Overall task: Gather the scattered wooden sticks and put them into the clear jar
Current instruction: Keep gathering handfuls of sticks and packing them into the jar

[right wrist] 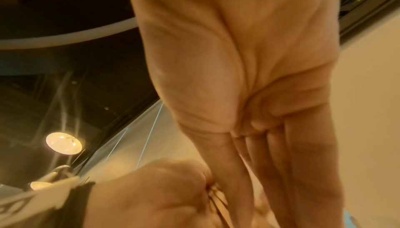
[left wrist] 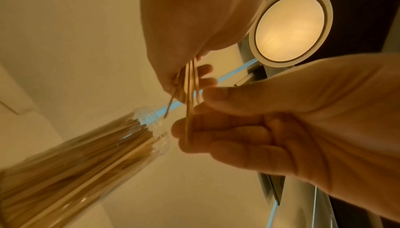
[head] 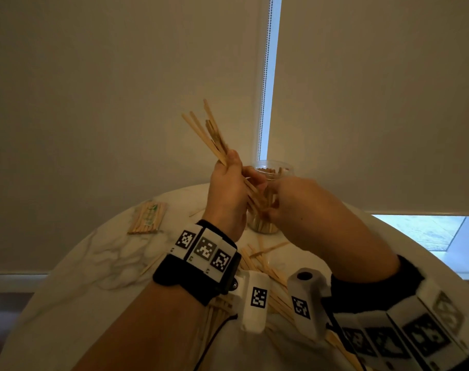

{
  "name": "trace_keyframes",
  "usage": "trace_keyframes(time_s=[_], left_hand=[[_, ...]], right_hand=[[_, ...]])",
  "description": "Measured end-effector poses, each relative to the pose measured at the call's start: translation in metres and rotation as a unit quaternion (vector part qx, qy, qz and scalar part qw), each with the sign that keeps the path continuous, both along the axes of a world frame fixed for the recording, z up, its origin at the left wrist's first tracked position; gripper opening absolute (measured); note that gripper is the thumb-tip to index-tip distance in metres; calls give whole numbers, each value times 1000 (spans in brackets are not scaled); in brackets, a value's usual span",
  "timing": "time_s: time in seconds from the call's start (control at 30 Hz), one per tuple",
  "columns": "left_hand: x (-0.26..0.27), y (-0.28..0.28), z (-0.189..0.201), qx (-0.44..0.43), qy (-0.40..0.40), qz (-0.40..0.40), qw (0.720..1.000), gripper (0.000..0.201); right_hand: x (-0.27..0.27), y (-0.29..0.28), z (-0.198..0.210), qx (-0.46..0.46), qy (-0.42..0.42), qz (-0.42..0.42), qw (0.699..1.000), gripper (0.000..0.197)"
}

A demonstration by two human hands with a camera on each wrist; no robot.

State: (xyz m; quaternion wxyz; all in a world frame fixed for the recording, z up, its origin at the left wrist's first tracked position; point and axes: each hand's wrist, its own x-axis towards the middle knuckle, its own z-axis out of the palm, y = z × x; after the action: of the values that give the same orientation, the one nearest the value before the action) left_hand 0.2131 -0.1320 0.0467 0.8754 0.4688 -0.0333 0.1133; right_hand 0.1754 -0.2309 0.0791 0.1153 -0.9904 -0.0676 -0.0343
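My left hand (head: 228, 183) grips a bundle of thin wooden sticks (head: 209, 132) raised above the table, their upper ends fanning up and to the left. My right hand (head: 295, 202) meets the bundle's lower ends, thumb and fingers pinching them just in front of the clear jar (head: 274, 170). The jar stands upright behind both hands and holds many sticks. In the left wrist view the sticks (left wrist: 190, 94) run from my left palm (left wrist: 194, 26) down between the thumb and fingers of my right hand (left wrist: 281, 120), beside the jar (left wrist: 86, 154). More loose sticks (head: 265, 263) lie under my wrists.
A round marble-look table (head: 94, 263) carries everything. A flat wrapped pack of sticks (head: 147, 216) lies at the far left, with a few stray sticks near it. Behind the table hang roller blinds with a bead cord (head: 265, 76).
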Motion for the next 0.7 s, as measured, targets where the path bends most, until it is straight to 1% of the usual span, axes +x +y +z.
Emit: trace_keyframes(time_s=[0.07,0.1,0.17,0.23,0.3,0.37,0.4,0.43,0.47,0.5,0.53,0.57,0.6,0.63,0.67,0.7], left_hand=[[0,-4,-1,-36,-35,-9,999,24],[0,-5,-1,-42,-50,-9,998,25],[-2,-4,1,-39,-65,-10,997,30],[-2,1,4,-18,-71,-18,997,35],[-3,8,8,33,-66,-36,997,38],[-6,13,9,125,-51,-79,988,41],[-9,13,8,178,-44,-104,978,42],[-11,12,7,231,-42,-128,964,44],[-13,9,5,279,-44,-150,947,44],[-16,6,3,326,-52,-174,928,44],[-18,2,1,371,-63,-197,906,43],[-20,-3,0,413,-75,-213,882,41],[-21,-7,-1,450,-87,-220,861,39],[-22,-10,-2,475,-98,-219,847,38],[-22,-13,-3,488,-105,-219,839,38],[-22,-14,-3,490,-107,-221,836,38]], right_hand=[[0,-3,-3,29,25,-16,999,31],[1,-3,-4,45,23,-9,999,25],[4,-3,-10,115,8,33,993,19],[1,-2,-10,182,23,62,981,21],[0,-9,-9,226,31,88,970,36],[4,-23,-4,281,18,95,955,57],[5,-32,1,322,-10,85,943,70],[7,-40,5,372,-54,71,924,85],[7,-48,10,421,-99,56,900,95],[8,-55,14,456,-144,44,877,100],[7,-61,17,475,-181,37,861,99],[7,-65,18,475,-210,33,854,92],[7,-68,17,467,-228,39,854,79],[8,-68,16,460,-239,54,854,60],[8,-66,15,460,-235,74,853,39],[8,-64,14,464,-220,93,853,25]])
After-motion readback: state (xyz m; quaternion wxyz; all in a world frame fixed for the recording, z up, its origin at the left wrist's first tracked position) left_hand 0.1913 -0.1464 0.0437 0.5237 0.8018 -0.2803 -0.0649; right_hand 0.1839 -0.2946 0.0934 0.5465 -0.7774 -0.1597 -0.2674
